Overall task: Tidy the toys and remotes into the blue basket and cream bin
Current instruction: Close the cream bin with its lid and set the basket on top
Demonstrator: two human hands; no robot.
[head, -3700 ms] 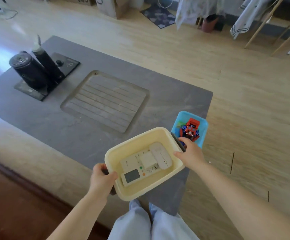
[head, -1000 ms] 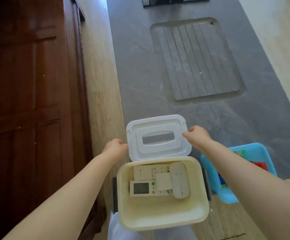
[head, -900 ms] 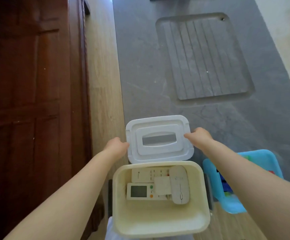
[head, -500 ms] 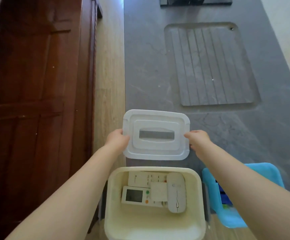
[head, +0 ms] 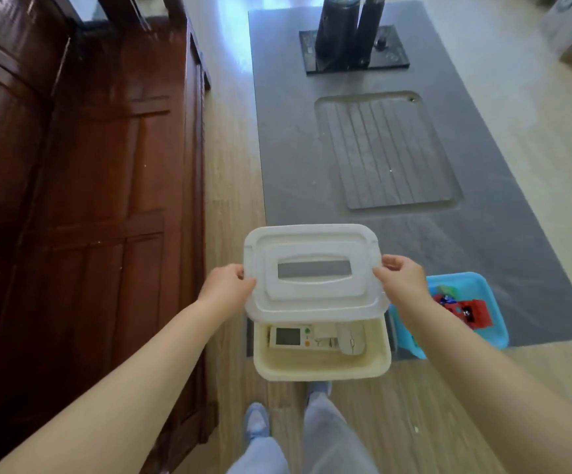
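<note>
With remotes [head: 315,340] in the bin [head: 322,369] and toys [head: 462,309] in the basket [head: 496,336], the left hand [head: 224,289] and right hand [head: 402,282] grip the lid [head: 313,301], not yet seated.

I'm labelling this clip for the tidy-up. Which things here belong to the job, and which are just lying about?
Job:
lid, held by left hand and right hand
cream bin
remotes
blue basket
red toy

Lying about:
black appliance
grooved tray
grey tabletop
wooden cabinet
</note>
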